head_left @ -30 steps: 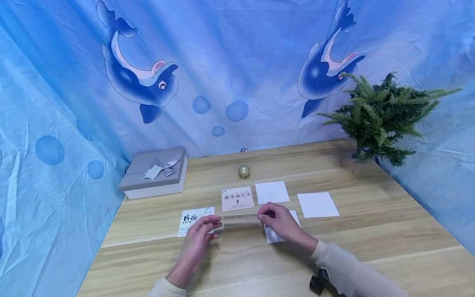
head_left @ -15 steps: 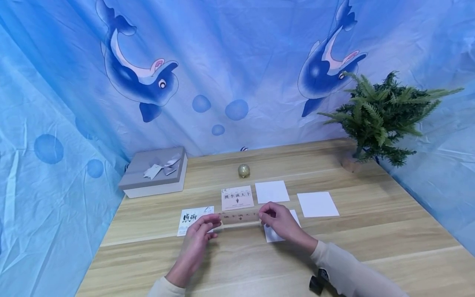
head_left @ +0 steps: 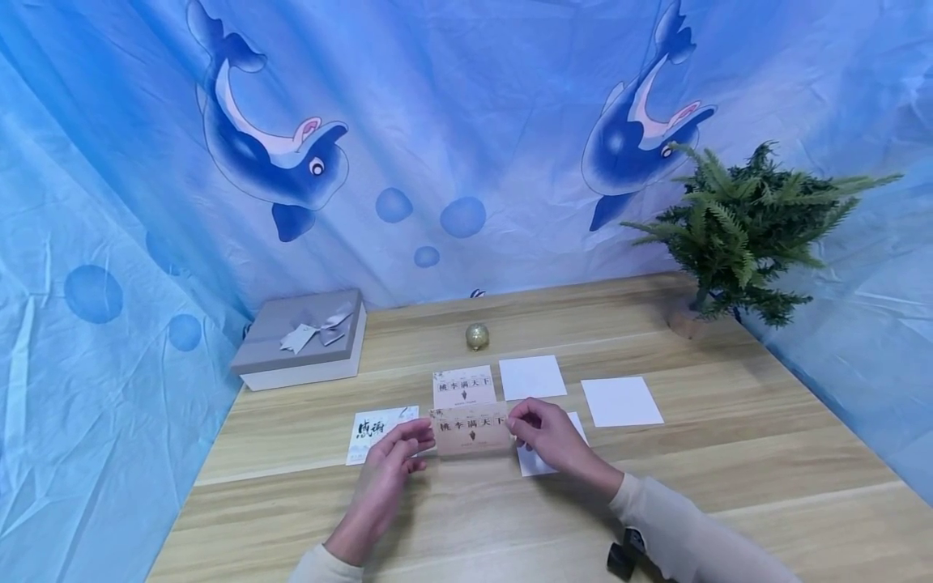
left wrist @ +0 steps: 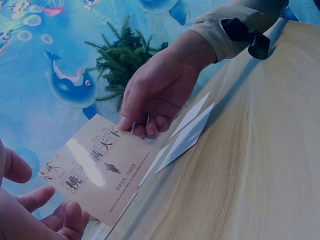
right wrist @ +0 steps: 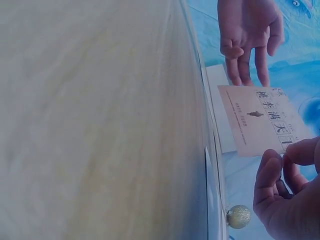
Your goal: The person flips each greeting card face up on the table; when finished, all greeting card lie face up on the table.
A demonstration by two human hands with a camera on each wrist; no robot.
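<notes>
A pale pink card (head_left: 472, 433) with a row of printed Chinese characters is held above the table, its printed face tilted toward me. My right hand (head_left: 548, 436) pinches the card's right edge between thumb and fingers, as the right wrist view confirms. At the opposite edge is my left hand (head_left: 389, 461), fingers extended and thumb apart from the card (left wrist: 97, 167); whether its fingertips touch the card I cannot tell. Just behind lies a matching pink card (head_left: 462, 384), its lower edge covered. A white card with black brushed characters (head_left: 372, 427) lies partly behind the left hand.
Blank white cards lie on the wooden table (head_left: 466, 526): one at the back (head_left: 532, 377), one at the right (head_left: 623, 402), and one partly under the right hand (head_left: 534, 464). Farther back are a gold ball (head_left: 477, 337), a grey gift box (head_left: 299, 340) and a small artificial tree (head_left: 736, 235).
The held card has tilted from nearly edge-on to facing me, so its printed characters now show. Both hands have stayed in nearly the same place.
</notes>
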